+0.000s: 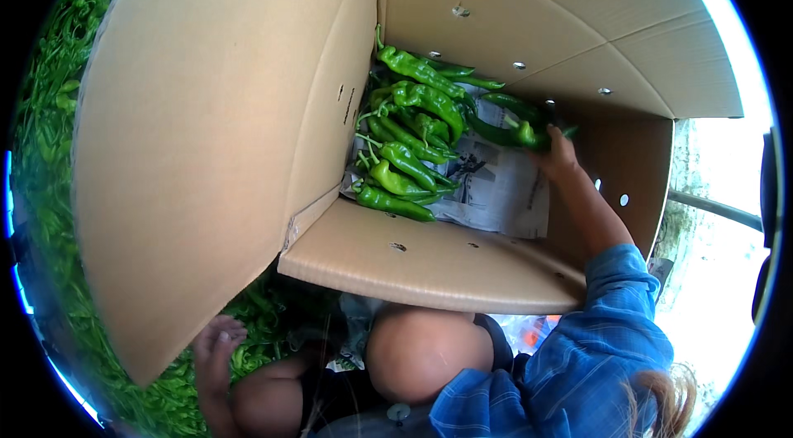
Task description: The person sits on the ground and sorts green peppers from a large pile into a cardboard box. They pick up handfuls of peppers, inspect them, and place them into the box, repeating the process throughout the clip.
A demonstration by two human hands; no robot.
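A deep cardboard box (433, 277) stands open before me, its bottom lined with printed newspaper (514, 202). Long green peppers (427, 103) lie heaped along the box's left side, and a few more reach towards the far right corner. There my right hand (554, 153), inside the box, grips green peppers (526, 134); how many it holds is hard to tell. My left hand (220, 339) is outside, low at the left under the big flap's edge, fingers curled loosely, over the pile of green peppers (179, 394). Nothing shows in it.
The large left flap (204, 128) spreads between the box and the pile of green peppers. Another flap (681, 66) leans outwards at the upper right. My bent knee (427, 351) is against the near wall. A dark bar (715, 210) stands out beyond the right wall.
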